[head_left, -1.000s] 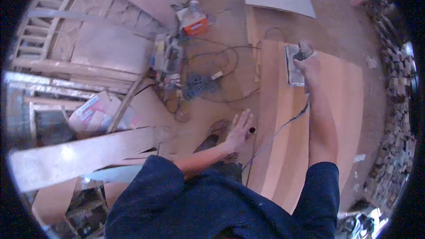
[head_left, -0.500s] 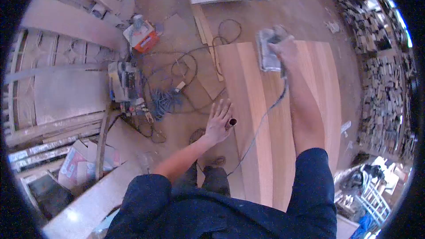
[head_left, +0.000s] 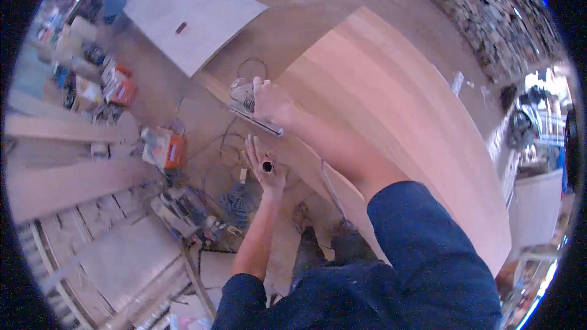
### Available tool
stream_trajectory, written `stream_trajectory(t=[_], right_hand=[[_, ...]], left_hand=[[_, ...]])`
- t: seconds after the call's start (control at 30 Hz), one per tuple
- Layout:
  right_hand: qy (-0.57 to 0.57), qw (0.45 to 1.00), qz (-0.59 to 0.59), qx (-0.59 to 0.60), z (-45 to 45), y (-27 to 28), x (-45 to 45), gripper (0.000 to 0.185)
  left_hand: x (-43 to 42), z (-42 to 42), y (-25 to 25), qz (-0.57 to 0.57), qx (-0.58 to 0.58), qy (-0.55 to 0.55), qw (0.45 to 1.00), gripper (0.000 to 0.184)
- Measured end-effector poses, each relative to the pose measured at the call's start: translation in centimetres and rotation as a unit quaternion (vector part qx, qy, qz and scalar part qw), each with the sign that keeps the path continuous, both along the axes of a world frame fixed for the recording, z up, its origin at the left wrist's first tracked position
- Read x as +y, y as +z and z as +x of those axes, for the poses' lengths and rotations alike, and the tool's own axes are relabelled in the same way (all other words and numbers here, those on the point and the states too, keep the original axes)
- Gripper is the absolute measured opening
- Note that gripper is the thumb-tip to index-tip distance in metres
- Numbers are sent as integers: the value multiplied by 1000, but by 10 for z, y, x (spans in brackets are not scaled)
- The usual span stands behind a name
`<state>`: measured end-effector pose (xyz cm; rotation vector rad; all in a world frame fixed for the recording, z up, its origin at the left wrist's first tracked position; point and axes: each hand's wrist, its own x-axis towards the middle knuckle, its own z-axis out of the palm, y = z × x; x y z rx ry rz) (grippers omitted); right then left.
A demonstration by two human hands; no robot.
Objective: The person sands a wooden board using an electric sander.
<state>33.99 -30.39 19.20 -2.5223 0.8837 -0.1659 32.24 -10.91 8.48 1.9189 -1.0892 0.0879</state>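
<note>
My right hand (head_left: 272,104) is wrapped round an electric sander (head_left: 244,93), which sits at the left edge of a wide wooden panel (head_left: 379,98) with its flat pad tilted. The panel shows long stripes of lighter and redder wood. Just below the sander is my left hand (head_left: 264,168), its fingers stretched out. A hollow round tube (head_left: 268,166) with a dark opening lies against that palm by the thumb; most of its length is hidden. A cord (head_left: 333,189) runs near the panel's near left edge.
A pale board (head_left: 189,15) lies beyond, with a small dark block (head_left: 181,27) on it and a person in blue (head_left: 116,0) beside it. An orange box (head_left: 176,150), a dusty machine (head_left: 177,214) and coiled cord (head_left: 235,201) are at left. Stacked wood (head_left: 483,12) lines the right.
The sander in my right hand has gone from the panel's far surface to its left edge. My left hand and the tube have moved together. The view has turned, bringing the person in blue into sight.
</note>
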Motion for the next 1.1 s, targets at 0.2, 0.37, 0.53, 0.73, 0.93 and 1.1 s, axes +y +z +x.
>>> stream_trajectory(t=[0.2, 0.37, 0.53, 0.73, 0.93, 1.1], right_hand=[[-117, 992, -55, -10, -15, -18, -104, 61], [-232, 970, -65, 30, -46, -4, -183, 78], [-307, 950, -56, 20, -58, -22, -284, 88], [-400, 913, -45, 56, -63, -37, -408, 97], [-431, 865, 93, -242, -114, -47, -452, 53], [-526, 783, 113, -313, -173, -18, -432, 84]], left_hand=[[-76, 21, 6, -29, 11, -54, 998, 55], [-121, 17, -10, 61, 41, -63, 995, 62], [-136, 15, -34, 222, -48, -44, 973, 61], [-143, 18, -53, 339, -142, -11, 930, 59], [-142, 17, -48, 265, -112, -35, 957, 56], [-137, 17, -45, 264, -162, -32, 950, 55]])
